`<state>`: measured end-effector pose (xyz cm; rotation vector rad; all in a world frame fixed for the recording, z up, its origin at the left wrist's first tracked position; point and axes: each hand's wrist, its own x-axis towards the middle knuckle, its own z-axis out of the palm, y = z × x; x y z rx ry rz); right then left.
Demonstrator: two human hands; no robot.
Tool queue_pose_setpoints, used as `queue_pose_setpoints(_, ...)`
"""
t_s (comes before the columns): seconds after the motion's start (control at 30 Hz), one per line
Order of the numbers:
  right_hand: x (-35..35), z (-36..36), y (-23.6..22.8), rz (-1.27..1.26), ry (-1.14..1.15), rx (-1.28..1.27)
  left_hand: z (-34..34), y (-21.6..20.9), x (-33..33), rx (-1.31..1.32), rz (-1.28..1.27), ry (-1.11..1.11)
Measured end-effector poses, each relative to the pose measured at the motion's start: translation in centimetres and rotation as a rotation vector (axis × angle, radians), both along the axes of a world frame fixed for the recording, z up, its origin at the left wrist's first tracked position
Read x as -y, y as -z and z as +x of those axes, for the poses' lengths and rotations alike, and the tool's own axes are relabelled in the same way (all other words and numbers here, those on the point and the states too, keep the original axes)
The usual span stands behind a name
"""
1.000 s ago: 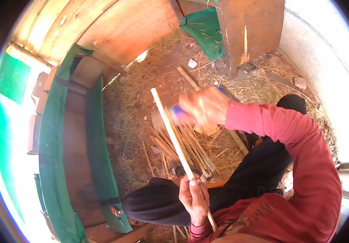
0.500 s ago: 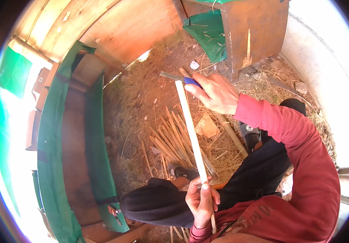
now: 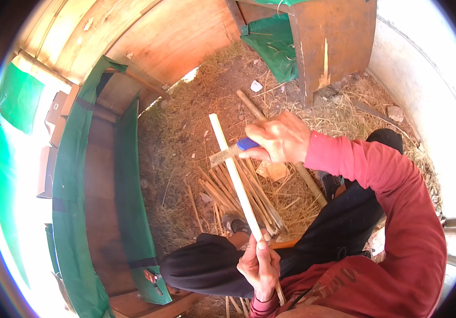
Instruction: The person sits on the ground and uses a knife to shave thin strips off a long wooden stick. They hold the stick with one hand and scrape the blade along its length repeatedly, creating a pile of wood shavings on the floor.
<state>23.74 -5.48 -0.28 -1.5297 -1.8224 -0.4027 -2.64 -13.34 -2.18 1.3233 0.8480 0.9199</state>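
Basically, left hand grip pinching pale wooden strip near its lower end, thumb on top. Strip slants up and left, above loose sticks on strawy ground. Right hand grip wrapped round blue-handled knife; blade crosses strip's upper part, contact unclear. Pole lies right of sticks.
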Motion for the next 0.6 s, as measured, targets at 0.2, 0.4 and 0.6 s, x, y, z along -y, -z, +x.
queue_pose_setpoints(0.2, -3.3, 0.7, 2.4, 0.022, 0.101, 0.081, 1.0, -0.6, -1.0, 0.0, -0.096, -0.068)
queue_pose_setpoints(0.4, -6.1, 12.4, 2.9, -0.091, 0.764, 0.029, -1.0, -0.9, 1.9, -0.035, -0.065, 0.175)
queue_pose_setpoints(0.6, -3.4, 7.1, -0.9, -0.107, 0.486, -0.3, -0.3, -0.9, -2.8, 0.147, -0.232, 0.052)
